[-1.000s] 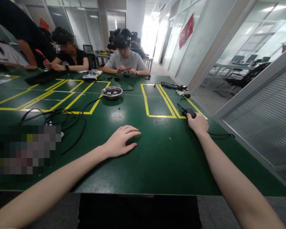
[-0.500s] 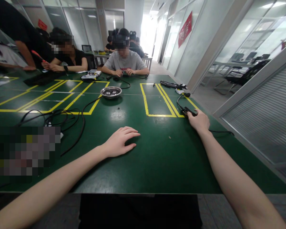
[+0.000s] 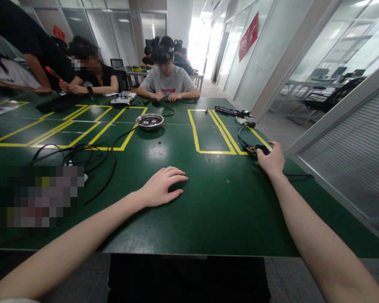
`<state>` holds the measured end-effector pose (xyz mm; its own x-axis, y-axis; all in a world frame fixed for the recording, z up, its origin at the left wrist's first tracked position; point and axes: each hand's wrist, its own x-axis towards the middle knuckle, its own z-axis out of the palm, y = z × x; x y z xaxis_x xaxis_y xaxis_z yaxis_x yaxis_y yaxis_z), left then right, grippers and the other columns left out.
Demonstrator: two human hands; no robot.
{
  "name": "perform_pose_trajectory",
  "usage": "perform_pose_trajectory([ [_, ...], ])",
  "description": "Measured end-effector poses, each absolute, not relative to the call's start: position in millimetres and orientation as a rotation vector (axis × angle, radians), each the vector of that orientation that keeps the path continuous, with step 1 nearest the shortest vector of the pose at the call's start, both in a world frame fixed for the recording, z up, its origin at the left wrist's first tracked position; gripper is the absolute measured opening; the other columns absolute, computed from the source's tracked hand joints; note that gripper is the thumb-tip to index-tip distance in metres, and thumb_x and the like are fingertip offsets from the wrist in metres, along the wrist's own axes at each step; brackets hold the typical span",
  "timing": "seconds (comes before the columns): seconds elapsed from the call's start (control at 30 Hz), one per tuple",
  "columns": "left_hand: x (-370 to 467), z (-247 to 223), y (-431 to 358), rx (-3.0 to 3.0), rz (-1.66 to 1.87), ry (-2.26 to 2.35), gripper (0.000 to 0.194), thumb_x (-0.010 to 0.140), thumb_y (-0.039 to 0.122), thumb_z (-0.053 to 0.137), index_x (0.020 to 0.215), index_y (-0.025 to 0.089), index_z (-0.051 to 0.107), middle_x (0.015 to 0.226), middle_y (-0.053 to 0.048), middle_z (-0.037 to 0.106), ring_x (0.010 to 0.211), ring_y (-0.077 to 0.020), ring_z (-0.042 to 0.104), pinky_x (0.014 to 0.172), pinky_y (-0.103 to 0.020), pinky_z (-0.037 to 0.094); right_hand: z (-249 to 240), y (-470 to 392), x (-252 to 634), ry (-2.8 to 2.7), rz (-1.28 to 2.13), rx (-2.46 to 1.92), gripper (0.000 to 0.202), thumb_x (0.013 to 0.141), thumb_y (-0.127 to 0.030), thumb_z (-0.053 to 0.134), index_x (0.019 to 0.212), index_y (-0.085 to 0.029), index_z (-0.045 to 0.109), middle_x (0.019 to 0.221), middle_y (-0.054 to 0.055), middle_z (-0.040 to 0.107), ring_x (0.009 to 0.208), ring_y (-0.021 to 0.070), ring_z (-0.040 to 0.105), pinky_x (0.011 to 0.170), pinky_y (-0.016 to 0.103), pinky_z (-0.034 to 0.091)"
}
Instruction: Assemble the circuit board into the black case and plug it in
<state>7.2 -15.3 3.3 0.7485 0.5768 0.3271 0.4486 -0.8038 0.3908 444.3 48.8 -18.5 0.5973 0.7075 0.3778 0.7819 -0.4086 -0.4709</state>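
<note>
Currently, loose black cables [image 3: 115,156] sprawl over the left of a green table [image 3: 208,223], where a metal bowl [image 3: 150,127] of small silvery pieces stands farther back. A worker's left hand [image 3: 161,187] rests palm down near the middle, its grip open and nothing in it. At right, past a yellow tape rectangle [image 3: 217,152], the right hand [image 3: 273,162] closes its grip on a small black device [image 3: 264,148] near the table's right edge.

The step in hand, judging by that hold, is one-handed handling of the device at the tabletop. A next move would call for a steady pinch and some slack in the black cord [image 3: 239,133] beside it; the left hand is free to lend support.

The device looks dark, compact and boxy, its left end flecked with yellowish specks. Fingers cover part of it, and any lettering is too small to read. The cord appears to loop from that end up to a black plug [image 3: 251,125]. Farthest right, another cable [image 3: 300,175] trails from behind the wrist; whether it joins the device cannot be told.
</note>
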Motion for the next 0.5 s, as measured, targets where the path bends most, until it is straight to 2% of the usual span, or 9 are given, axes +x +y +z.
perform_pose_trajectory([
  [0.2,6,3,-16,2.652,0.624,0.799,0.032,0.096,0.026,0.068,0.127,0.023,0.069,0.135,-0.011,0.069,0.128,-0.0276,0.062,0.109,-0.050,0.050,-5,45,434,-1.153,-0.117,-2.169,0.039,0.086,-0.040,0.067,0.118,-0.017,0.066,0.115,0.016,0.068,0.105,0.0330,0.065,0.092,0.044,0.051],
  [0.33,7,3,-16,2.644,0.613,0.784,0.030,0.096,0.027,0.067,0.126,0.023,0.070,0.136,-0.011,0.069,0.128,-0.0280,0.061,0.109,-0.051,0.050,-4,45,435,-1.146,-0.085,-2.206,0.044,0.080,-0.035,0.074,0.118,-0.016,0.068,0.108,0.015,0.071,0.102,0.0331,0.067,0.088,0.042,0.053],
  [0.5,7,2,-15,2.650,0.605,0.775,0.028,0.097,0.027,0.066,0.124,0.023,0.071,0.134,-0.011,0.069,0.127,-0.0279,0.062,0.108,-0.051,0.051,-16,48,453,-1.176,-0.131,-2.256,0.046,0.086,-0.043,0.067,0.120,-0.012,0.070,0.115,0.022,0.068,0.104,0.0375,0.067,0.087,0.048,0.054],
])
